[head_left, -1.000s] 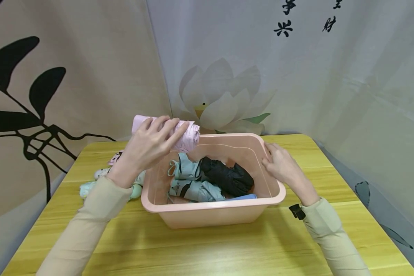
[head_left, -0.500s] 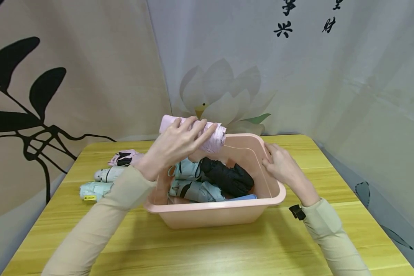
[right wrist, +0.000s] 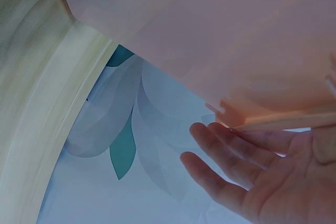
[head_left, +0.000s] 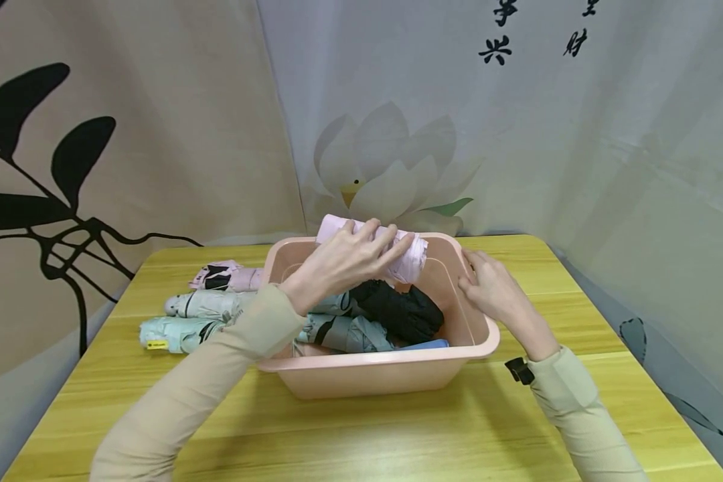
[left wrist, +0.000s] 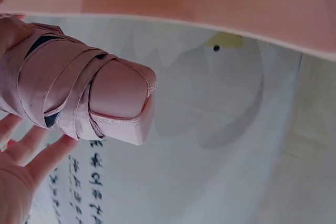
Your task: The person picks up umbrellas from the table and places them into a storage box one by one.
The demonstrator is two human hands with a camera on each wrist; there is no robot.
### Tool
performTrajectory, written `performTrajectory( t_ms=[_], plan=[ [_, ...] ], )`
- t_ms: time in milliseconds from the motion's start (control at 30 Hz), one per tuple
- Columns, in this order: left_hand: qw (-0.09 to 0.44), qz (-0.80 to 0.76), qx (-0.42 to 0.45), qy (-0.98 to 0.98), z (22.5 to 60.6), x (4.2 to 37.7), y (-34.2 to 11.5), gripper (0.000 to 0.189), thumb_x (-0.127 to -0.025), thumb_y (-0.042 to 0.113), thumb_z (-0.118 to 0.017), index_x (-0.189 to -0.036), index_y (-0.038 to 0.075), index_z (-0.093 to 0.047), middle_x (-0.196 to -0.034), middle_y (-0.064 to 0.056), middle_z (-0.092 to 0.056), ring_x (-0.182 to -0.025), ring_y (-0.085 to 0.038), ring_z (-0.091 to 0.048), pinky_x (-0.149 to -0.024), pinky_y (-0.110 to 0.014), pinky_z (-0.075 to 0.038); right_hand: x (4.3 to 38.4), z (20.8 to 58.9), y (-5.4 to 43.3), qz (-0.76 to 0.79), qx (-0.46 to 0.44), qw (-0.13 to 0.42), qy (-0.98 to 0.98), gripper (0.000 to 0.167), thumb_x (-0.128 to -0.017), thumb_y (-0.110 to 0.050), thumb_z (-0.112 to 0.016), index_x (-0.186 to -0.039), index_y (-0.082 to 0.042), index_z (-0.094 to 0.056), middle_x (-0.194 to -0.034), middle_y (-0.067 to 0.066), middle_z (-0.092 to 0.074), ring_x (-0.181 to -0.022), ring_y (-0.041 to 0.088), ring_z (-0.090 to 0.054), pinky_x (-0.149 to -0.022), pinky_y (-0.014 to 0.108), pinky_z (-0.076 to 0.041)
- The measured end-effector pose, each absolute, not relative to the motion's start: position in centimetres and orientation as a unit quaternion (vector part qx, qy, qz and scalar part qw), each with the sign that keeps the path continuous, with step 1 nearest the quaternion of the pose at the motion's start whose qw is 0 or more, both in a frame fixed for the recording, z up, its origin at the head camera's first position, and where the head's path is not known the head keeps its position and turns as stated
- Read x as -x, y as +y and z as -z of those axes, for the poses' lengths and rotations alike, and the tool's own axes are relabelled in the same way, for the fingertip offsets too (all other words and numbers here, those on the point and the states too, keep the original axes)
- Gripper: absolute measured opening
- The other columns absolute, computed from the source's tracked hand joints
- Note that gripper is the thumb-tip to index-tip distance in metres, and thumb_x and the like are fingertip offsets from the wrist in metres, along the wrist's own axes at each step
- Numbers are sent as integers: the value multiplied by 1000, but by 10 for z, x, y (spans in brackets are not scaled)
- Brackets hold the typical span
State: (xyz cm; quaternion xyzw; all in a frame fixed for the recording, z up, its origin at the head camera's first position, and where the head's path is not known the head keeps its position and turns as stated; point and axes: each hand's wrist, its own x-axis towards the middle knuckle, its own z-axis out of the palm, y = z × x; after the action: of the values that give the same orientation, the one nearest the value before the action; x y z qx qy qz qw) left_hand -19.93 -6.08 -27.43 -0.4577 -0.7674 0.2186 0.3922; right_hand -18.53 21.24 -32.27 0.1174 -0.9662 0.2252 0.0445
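In the head view, the left hand (head_left: 351,258) holds a pink fabric roll (head_left: 411,262) over the basin (head_left: 361,381), the fingers bent across its top. The left wrist view shows the thumb on one side of the roll and the fingers on the other, with bands of fabric wound around it and a smooth, blunt end sticking out beyond the grip. The roll is tilted, its gathered end lower and toward the person's right. The right hand (head_left: 493,286) grips the basin's right rim, the thumb on the inner side and the other fingers outside; in the right wrist view those outer fingers are only slightly bent. Inside the basin, a black bundle (head_left: 400,313) lies beside a light blue bundle (head_left: 346,333), with another light blue piece (head_left: 337,304) behind, partly hidden by the left hand, and a blue item (head_left: 424,345) near the front wall. Left of the basin, three rolls lie side by side on the wood-grain surface (head_left: 349,435): a pink-and-black roll (head_left: 219,276) farthest back, a pale grey roll (head_left: 207,304) in the middle, and a mint roll (head_left: 177,333) with a yellow tag (head_left: 156,345) nearest the person. A curtain printed with a lotus (head_left: 391,164) hangs behind.
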Motion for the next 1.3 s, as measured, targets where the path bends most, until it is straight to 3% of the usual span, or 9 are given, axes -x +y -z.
performTrajectory(
  t_ms=[400, 700, 1067, 1300],
  plan=[
    [359, -218, 483, -768, 291, 210, -50, 39, -95, 10, -53, -132, 16, -45, -110, -6, -57, -88, -22, -60, -60, -34, -56, 186, 322, 212, -223, -119, 42, -967, 56, -91, -13, -49, -139, 12, -36, -137, 33, -44, -125, 48, -45, -104, 58, -40],
    [278, -248, 501, -781, 295, 209, -47, 51, -92, 18, -60, -139, 16, -40, -124, -5, -54, -101, -22, -58, -68, -33, -58, 185, 322, 212, -219, -119, 44, -967, 56, -91, -13, -49, -140, 13, -36, -138, 33, -43, -126, 49, -44, -106, 58, -38],
    [230, -258, 521, -781, 304, 211, -45, 54, -88, 25, -62, -137, 15, -41, -117, -5, -57, -92, -21, -59, -58, -28, -54, 187, 322, 212, -222, -120, 39, -967, 57, -92, -13, -49, -140, 13, -35, -139, 33, -42, -127, 49, -42, -106, 58, -38],
    [209, -267, 519, -785, 307, 209, -43, 48, -89, 27, -62, -131, 15, -44, -118, -3, -57, -95, -21, -60, -65, -32, -57, 187, 323, 213, -221, -122, 42, -967, 56, -91, -13, -49, -140, 13, -35, -138, 33, -43, -127, 49, -43, -105, 58, -38]
  ],
)
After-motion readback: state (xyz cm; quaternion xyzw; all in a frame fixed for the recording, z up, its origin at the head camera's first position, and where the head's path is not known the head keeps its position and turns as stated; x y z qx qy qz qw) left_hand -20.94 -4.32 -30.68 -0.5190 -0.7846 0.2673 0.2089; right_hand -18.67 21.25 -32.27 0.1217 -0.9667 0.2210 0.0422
